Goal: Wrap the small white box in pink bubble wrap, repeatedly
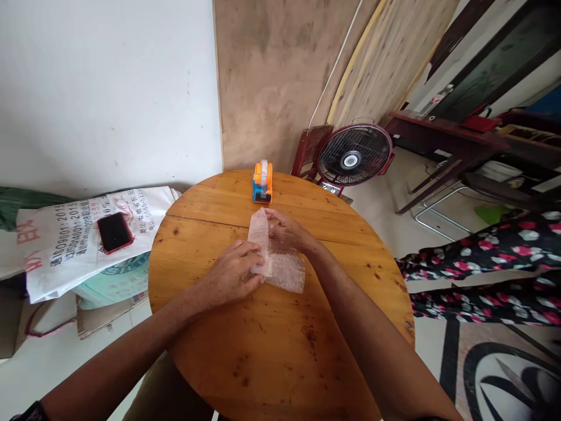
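A sheet of bubble wrap (287, 272) lies over the middle of the round wooden table (272, 356), its left part folded into a narrow strip. My left hand (239, 270) grips that folded strip from the left, with the fingers curled on its edge. At the upper right of the wrap, my right hand (289, 231) pinches it between thumb and fingers. Whether anything lies inside the fold I cannot make out. Just beyond the hands stands an orange and blue tape dispenser (262, 182) with a roll of clear tape.
Left of the table, a red-edged phone (114, 232) rests on a white printed sack (56, 245). A floor fan (354, 156) stands behind the table's right side. Close to the right edge are a person's legs in flowered trousers (491, 245). A board (267, 82) leans behind.
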Available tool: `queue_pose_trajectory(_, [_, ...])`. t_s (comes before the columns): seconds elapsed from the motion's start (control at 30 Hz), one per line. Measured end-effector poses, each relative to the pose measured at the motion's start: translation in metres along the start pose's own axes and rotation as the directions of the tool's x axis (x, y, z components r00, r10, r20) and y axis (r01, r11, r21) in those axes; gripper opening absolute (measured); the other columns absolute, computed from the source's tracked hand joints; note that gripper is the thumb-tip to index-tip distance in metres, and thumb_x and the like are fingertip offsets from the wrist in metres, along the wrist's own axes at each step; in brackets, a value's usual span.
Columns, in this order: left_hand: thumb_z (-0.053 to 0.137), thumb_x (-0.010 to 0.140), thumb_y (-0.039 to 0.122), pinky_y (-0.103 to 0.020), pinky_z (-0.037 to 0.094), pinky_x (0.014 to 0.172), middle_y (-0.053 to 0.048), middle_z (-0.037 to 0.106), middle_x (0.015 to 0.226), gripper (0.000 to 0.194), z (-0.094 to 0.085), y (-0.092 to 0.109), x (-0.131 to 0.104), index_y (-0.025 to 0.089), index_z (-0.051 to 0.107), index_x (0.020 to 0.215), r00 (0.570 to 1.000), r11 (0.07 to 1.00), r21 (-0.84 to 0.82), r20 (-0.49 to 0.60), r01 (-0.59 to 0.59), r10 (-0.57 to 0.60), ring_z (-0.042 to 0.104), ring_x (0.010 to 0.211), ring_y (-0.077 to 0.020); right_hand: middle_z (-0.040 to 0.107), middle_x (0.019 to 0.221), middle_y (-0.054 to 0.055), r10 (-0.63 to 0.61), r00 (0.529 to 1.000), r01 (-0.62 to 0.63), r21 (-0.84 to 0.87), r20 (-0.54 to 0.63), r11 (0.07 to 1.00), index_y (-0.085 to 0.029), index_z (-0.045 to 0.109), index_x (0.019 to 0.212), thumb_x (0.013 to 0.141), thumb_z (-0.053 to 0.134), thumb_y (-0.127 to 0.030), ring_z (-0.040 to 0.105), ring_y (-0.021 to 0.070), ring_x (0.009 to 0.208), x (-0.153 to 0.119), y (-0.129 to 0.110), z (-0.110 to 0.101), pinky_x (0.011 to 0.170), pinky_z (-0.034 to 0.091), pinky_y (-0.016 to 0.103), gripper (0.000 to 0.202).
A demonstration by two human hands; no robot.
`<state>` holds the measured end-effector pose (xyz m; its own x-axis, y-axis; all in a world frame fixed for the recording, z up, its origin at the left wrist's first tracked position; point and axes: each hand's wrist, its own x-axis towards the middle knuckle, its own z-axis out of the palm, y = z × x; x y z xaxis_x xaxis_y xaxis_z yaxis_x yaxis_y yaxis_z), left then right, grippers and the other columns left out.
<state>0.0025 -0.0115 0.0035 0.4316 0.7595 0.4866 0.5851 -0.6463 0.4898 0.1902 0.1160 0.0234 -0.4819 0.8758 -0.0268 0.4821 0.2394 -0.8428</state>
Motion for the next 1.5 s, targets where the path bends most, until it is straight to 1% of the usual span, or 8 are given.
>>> queue_pose_trajectory(0.3, [0.056,0.084,0.015,-0.042,0.047,0.109,-0.018,0.063,0.133,0.016,-0.007,0.002,0.008,0.017,0.061,0.1,0.982,1.0,0.003,0.191,-0.004,0.003,0.052,0.133,-0.0279,0.071,0.1,0.006,-0.001,0.999,0.002,0.008,-0.044,1.0,-0.019,0.064,0.121,0.086,0.051,-0.027,0.064,0.0189,0.086,-0.026,0.001,-0.007,0.078,0.053,0.034,0.038])
queue_pose_trajectory(0.57, [0.052,0.086,0.015,-0.046,0.046,0.11,-0.02,0.061,0.135,0.015,-0.005,0.003,0.008,0.017,0.058,0.099,0.977,1.0,0.008,0.212,-0.01,0.008,0.052,0.134,-0.0296,0.067,0.122,0.009,-0.071,0.993,0.068,-0.031,-0.096,0.997,-0.018,0.063,0.122,0.09,0.053,-0.038,0.061,0.023,0.111,-0.075,-0.011,-0.012,0.097,0.046,0.04,0.038])
queue_pose_trajectory(0.73, [0.051,0.085,0.015,-0.047,0.048,0.107,-0.017,0.064,0.128,0.014,-0.005,0.002,0.01,0.018,0.058,0.096,0.975,1.0,0.018,0.221,-0.004,0.0,0.058,0.126,-0.0299,0.069,0.117,0.008,-0.024,0.982,0.009,-0.081,-0.187,0.997,-0.021,0.065,0.116,0.089,0.054,-0.04,0.064,0.0228,0.101,-0.113,-0.017,-0.009,0.09,0.05,0.039,0.035])
queue_pose_trajectory(0.87, [0.051,0.086,0.016,-0.044,0.048,0.107,-0.014,0.064,0.128,0.018,-0.005,0.003,0.009,0.019,0.057,0.103,0.977,0.999,0.048,0.213,-0.011,0.0,0.058,0.126,-0.0274,0.068,0.099,0.007,0.056,0.929,-0.105,-0.116,-0.366,0.988,-0.02,0.066,0.1,0.083,0.059,-0.04,0.062,0.0204,0.085,-0.143,-0.019,-0.007,0.077,0.051,0.035,0.027])
queue_pose_trajectory(0.97, [0.051,0.086,0.016,-0.043,0.049,0.106,-0.015,0.063,0.13,0.022,-0.004,0.003,0.008,0.018,0.057,0.106,0.982,0.999,0.042,0.19,-0.023,0.014,0.058,0.125,-0.0274,0.066,0.093,0.006,0.152,0.906,-0.201,-0.086,-0.394,0.976,-0.02,0.063,0.099,0.078,0.062,-0.041,0.061,0.0194,0.079,-0.157,-0.017,-0.002,0.071,0.05,0.033,0.03])
queue_pose_trajectory(1.2, [0.05,0.086,0.016,-0.043,0.052,0.102,-0.013,0.067,0.118,0.02,0.0,0.002,0.008,0.019,0.056,0.105,0.987,0.999,0.04,0.161,-0.03,0.023,0.062,0.118,-0.0275,0.069,0.111,0.012,0.253,0.928,-0.281,-0.069,-0.275,0.957,-0.016,0.057,0.123,0.077,0.064,-0.04,0.064,0.023,0.09,-0.136,-0.014,0.021,0.08,0.051,0.037,0.052])
queue_pose_trajectory(1.33, [0.051,0.085,0.015,-0.043,0.052,0.102,-0.014,0.065,0.121,0.02,0.0,0.003,0.007,0.019,0.056,0.104,0.988,0.998,0.044,0.152,-0.04,0.033,0.061,0.12,-0.0275,0.072,0.1,0.008,0.242,0.946,-0.24,0.038,-0.217,0.97,-0.017,0.063,0.11,0.082,0.055,-0.036,0.065,0.0205,0.084,-0.119,-0.01,0.025,0.073,0.05,0.031,0.035])
queue_pose_trajectory(1.5, [0.051,0.085,0.014,-0.045,0.048,0.107,-0.015,0.065,0.123,0.018,0.0,0.003,0.007,0.017,0.058,0.102,0.985,0.995,0.078,0.164,-0.058,0.045,0.057,0.125,-0.0287,0.06,0.068,0.0,0.216,0.924,-0.225,0.01,-0.314,0.974,-0.019,0.06,0.076,0.073,0.055,-0.03,0.052,0.0142,0.06,-0.11,0.004,0.033,0.055,0.04,0.024,0.013])
